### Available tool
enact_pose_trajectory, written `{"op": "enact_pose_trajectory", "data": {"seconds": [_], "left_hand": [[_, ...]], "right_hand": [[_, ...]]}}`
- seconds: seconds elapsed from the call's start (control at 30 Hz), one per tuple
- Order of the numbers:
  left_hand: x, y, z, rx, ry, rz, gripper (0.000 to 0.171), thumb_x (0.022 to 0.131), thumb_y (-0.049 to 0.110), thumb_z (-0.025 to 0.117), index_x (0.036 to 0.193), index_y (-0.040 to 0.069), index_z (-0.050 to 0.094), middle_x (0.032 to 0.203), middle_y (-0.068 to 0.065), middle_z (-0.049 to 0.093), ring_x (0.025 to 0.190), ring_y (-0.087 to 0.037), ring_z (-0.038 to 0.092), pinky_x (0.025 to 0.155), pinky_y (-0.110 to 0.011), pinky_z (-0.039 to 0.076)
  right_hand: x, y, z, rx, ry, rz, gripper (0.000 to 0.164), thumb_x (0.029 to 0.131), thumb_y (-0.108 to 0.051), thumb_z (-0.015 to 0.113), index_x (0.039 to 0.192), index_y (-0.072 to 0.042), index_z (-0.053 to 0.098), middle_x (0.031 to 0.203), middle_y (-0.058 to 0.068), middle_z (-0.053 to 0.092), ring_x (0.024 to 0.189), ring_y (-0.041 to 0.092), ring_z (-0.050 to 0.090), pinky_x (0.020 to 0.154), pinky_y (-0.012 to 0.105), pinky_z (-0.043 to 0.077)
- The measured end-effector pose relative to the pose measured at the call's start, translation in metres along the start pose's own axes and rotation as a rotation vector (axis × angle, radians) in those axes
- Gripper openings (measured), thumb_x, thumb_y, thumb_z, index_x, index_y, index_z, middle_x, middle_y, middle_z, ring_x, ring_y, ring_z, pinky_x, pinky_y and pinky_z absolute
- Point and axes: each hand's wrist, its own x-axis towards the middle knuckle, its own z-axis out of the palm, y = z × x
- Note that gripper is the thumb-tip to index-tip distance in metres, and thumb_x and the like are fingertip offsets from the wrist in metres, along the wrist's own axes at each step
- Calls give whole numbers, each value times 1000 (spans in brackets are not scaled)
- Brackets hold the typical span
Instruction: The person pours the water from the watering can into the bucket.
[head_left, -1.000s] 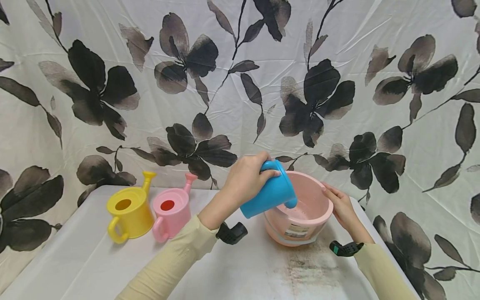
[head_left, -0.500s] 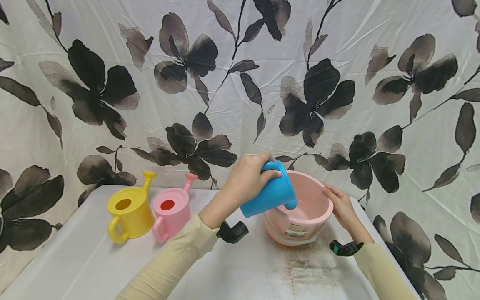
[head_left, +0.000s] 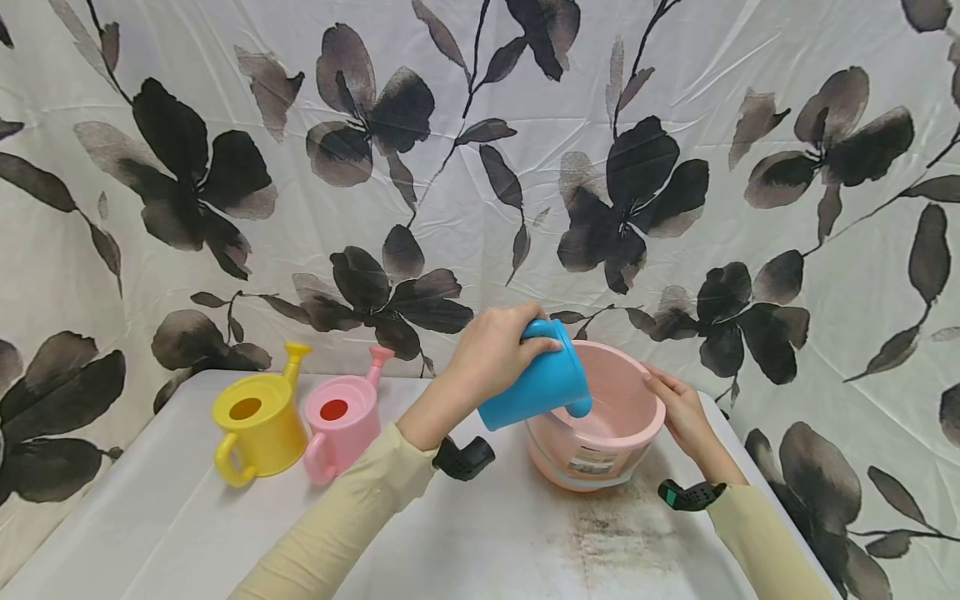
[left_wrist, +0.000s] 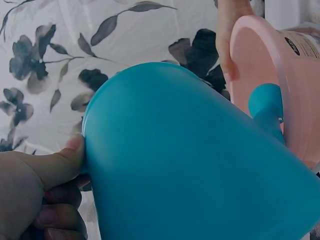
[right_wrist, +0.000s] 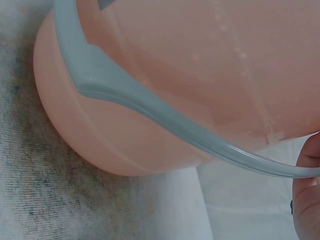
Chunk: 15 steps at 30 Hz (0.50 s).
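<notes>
My left hand (head_left: 495, 350) grips the handle of a blue watering can (head_left: 536, 387), thumb pressed at its top edge. The can is tipped on its side, its spout end hanging over the mouth of a light pink bucket (head_left: 596, 437). In the left wrist view the can (left_wrist: 185, 150) fills the middle, and its round spout head shows inside the bucket (left_wrist: 300, 85). On the bucket's right side, my right hand (head_left: 682, 412) holds the rim between thumb and fingers. The bucket's grey handle (right_wrist: 165, 120) hangs down along its outside.
A yellow watering can (head_left: 266, 429) and a pink watering can (head_left: 347, 425) stand upright at the left of the white table (head_left: 480, 542). Dark stains (head_left: 618, 533) mark the cloth in front of the bucket. A floral curtain (head_left: 480, 208) closes off the back.
The blue watering can's base has risen very slightly in my left hand. My right hand and the bucket keep their places.
</notes>
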Motion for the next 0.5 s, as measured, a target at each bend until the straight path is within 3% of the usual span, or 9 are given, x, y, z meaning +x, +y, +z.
{"op": "enact_pose_trajectory", "data": {"seconds": [0.5], "left_hand": [[2,3,-1,61,8,21,22,86,35,70,92,14,64,80,-3,68,75,-18,64,65,-31,49]], "right_hand": [[1,0,1,-3,10,2,64,100,-30,51,146,8,27,102,-28,58,99,-13,57,84,11,49]]}}
